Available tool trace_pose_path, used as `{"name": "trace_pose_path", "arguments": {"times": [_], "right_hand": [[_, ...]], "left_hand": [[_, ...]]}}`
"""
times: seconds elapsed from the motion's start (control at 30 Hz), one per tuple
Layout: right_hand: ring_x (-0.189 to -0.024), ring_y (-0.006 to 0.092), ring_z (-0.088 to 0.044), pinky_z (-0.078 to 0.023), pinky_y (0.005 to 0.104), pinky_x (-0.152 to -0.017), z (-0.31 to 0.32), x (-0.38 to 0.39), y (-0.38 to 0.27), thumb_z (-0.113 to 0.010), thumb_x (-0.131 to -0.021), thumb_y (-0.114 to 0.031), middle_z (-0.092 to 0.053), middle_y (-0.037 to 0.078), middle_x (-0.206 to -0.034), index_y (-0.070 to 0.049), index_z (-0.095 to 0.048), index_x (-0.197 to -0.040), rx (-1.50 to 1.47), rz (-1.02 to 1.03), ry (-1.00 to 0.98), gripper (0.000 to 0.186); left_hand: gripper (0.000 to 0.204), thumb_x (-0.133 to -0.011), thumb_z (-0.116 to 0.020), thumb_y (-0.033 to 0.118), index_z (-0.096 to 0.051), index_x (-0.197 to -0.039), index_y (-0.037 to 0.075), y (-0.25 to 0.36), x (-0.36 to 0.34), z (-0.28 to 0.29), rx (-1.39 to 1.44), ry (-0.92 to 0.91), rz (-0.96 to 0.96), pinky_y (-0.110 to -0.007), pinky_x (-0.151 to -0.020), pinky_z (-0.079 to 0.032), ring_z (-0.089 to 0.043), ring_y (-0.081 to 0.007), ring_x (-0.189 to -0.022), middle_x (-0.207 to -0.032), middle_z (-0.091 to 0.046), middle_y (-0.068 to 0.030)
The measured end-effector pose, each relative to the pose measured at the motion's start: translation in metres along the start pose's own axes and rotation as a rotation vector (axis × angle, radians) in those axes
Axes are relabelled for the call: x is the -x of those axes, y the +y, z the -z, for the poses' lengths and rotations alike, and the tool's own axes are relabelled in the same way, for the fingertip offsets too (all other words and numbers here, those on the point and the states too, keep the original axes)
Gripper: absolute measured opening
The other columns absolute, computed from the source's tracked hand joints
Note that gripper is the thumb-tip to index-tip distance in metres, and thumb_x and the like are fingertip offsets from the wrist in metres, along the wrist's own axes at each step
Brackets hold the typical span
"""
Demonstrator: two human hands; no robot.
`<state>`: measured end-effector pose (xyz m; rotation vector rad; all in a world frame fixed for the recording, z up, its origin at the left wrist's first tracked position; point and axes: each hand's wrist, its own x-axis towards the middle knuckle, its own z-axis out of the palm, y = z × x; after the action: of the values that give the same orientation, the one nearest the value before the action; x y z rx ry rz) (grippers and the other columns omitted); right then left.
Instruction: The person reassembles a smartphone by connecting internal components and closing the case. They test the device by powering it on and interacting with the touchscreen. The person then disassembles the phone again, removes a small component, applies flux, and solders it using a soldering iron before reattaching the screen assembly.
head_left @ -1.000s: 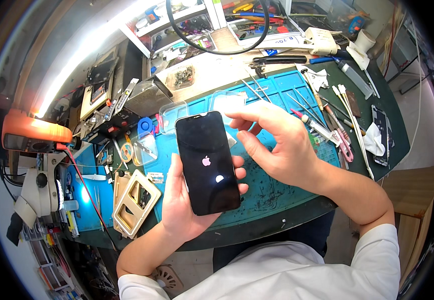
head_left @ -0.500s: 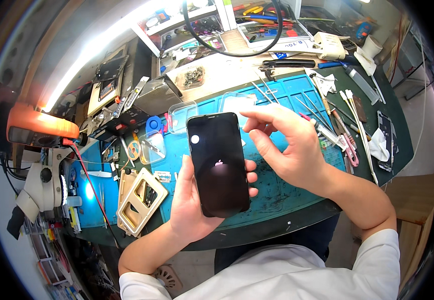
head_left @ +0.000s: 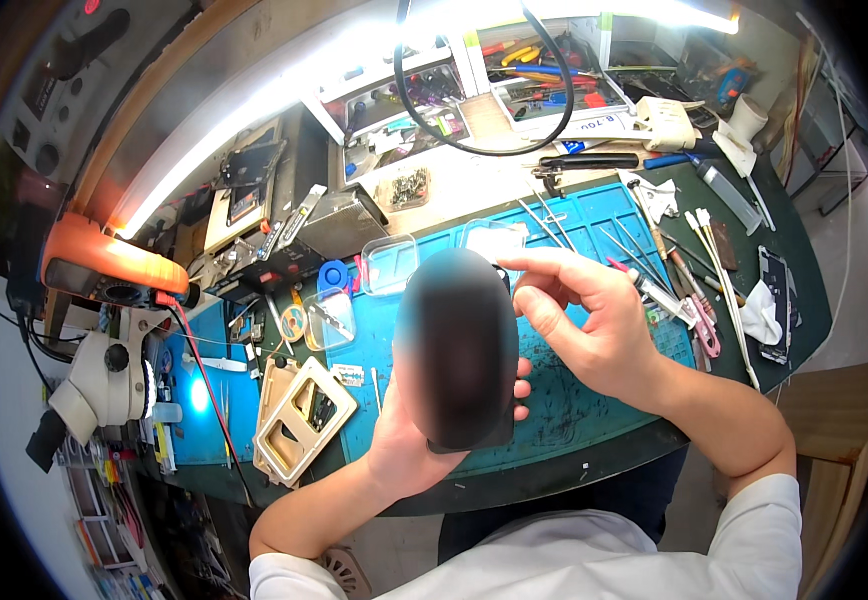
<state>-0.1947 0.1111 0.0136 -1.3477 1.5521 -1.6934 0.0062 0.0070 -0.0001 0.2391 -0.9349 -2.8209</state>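
Note:
A black smartphone (head_left: 464, 400) stands upright over the blue work mat, and a blurred oval covers most of its screen. My left hand (head_left: 409, 445) is wrapped round its lower part, with the palm at the left edge and fingertips showing on the right edge. My right hand (head_left: 599, 325) hovers at the phone's upper right corner. Its index finger reaches toward that edge and the thumb is bent apart from it, with nothing seen between them. Whether the index fingertip touches the phone, I cannot tell.
On the blue mat (head_left: 554, 425) lie tweezers (head_left: 634, 258), a syringe (head_left: 666, 300) and clear plastic boxes (head_left: 391, 265). A beige metal frame (head_left: 304, 420) sits left of the phone. An orange multimeter (head_left: 114, 262) and a microscope (head_left: 104, 385) stand farther left. A disassembled phone (head_left: 776, 305) is at right.
The whole view has shifted, so the bench sits lower and slightly right. My left hand still grips the phone. My right hand's index finger now lies nearer the phone's upper edge.

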Motion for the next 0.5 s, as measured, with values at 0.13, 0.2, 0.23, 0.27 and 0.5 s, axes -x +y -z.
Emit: {"name": "trace_pose_path", "arguments": {"times": [0.13, 0.2, 0.23, 0.27, 0.5], "right_hand": [[-0.086, 0.0103, -0.070, -0.056, 0.0263, -0.080, 0.002, 0.000, 0.001, -0.064, -0.102, -0.003, -0.075, 0.007, -0.100, 0.001, -0.067, -0.133, -0.015, 0.010, -0.012, 0.031], [-0.085, 0.0102, -0.071, -0.057, 0.0262, -0.079, 0.003, -0.001, 0.001, -0.065, -0.102, -0.004, -0.075, 0.007, -0.100, 0.002, -0.067, -0.132, -0.014, 0.007, -0.024, 0.031], [-0.085, 0.0101, -0.071, -0.057, 0.0262, -0.079, 0.004, -0.001, 0.000, -0.066, -0.102, -0.005, -0.075, 0.007, -0.100, 0.002, -0.067, -0.132, -0.010, 0.003, -0.031, 0.030], [-0.085, 0.0101, -0.071, -0.057, 0.0261, -0.079, 0.004, -0.001, -0.001, -0.067, -0.102, -0.005, -0.076, 0.007, -0.100, 0.002, -0.067, -0.131, -0.008, -0.002, -0.039, 0.030], [-0.088, 0.0105, -0.072, -0.058, 0.0269, -0.079, 0.005, 0.002, 0.002, -0.069, -0.101, -0.005, -0.075, 0.007, -0.100, 0.003, -0.066, -0.124, -0.066, -0.035, -0.047, 0.025]], "left_hand": [[0.068, -0.112, -0.022, 0.059, -0.032, -0.161, 0.014, 0.001, -0.001, 0.000, -0.132, 0.005, -0.004, -0.056, -0.105, -0.052, -0.058, -0.0312, -0.129, -0.150, -0.050, -0.0116], [0.068, -0.112, -0.024, 0.059, -0.033, -0.160, 0.012, 0.001, 0.000, -0.004, -0.105, 0.023, -0.007, -0.055, -0.105, -0.052, -0.058, -0.0308, -0.129, -0.149, -0.050, -0.0132], [0.069, -0.112, -0.026, 0.059, -0.034, -0.160, 0.011, 0.001, -0.001, -0.005, -0.084, 0.026, -0.010, -0.054, -0.106, -0.052, -0.058, -0.0306, -0.128, -0.148, -0.051, -0.0146], [0.072, -0.111, -0.028, 0.062, -0.035, -0.159, 0.008, 0.000, 0.000, -0.003, -0.044, 0.019, -0.014, -0.051, -0.108, -0.051, -0.059, -0.0304, -0.128, -0.146, -0.053, -0.0171], [0.079, -0.108, -0.030, 0.068, -0.037, -0.157, 0.005, 0.001, 0.000, -0.010, -0.162, 0.073, 0.010, -0.046, -0.111, -0.050, -0.059, -0.0288, -0.128, -0.143, -0.055, -0.0186]]}}
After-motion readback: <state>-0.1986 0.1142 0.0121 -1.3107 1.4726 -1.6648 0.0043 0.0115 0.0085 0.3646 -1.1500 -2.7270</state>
